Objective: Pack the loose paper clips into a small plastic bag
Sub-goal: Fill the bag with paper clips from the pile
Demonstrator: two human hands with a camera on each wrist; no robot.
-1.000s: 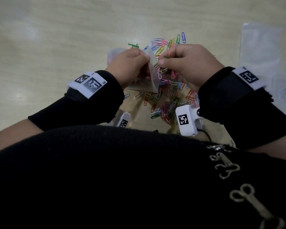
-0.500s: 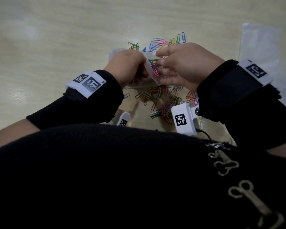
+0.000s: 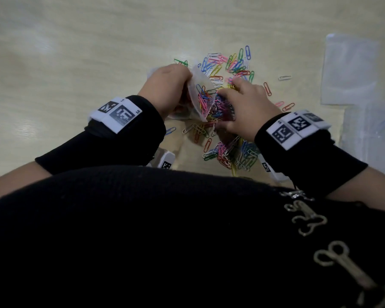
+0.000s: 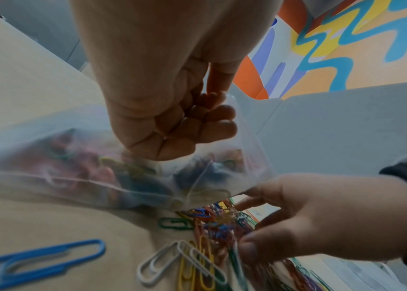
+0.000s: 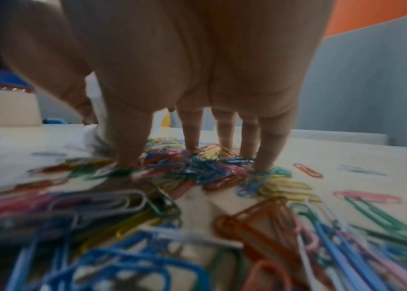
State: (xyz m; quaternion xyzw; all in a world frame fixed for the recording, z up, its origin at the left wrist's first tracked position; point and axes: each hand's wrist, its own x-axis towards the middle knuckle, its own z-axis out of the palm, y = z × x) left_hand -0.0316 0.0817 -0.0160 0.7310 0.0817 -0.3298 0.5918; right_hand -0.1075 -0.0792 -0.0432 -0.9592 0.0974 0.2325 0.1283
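Pale wooden table (image 3: 80,63) strewn with paper clips (image 3: 231,65).

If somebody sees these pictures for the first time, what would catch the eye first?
Probably the bright heap of coloured paper clips in the middle of the pale table. Next, the left hand gripping a clear plastic bag partly filled with clips, while the right hand spreads its fingertips on the heap beside the bag.

Two hands (image 3: 165,90), one clip-filled plastic bag (image 3: 200,96), dozens of loose coloured paper clips (image 3: 227,152), uncountable.
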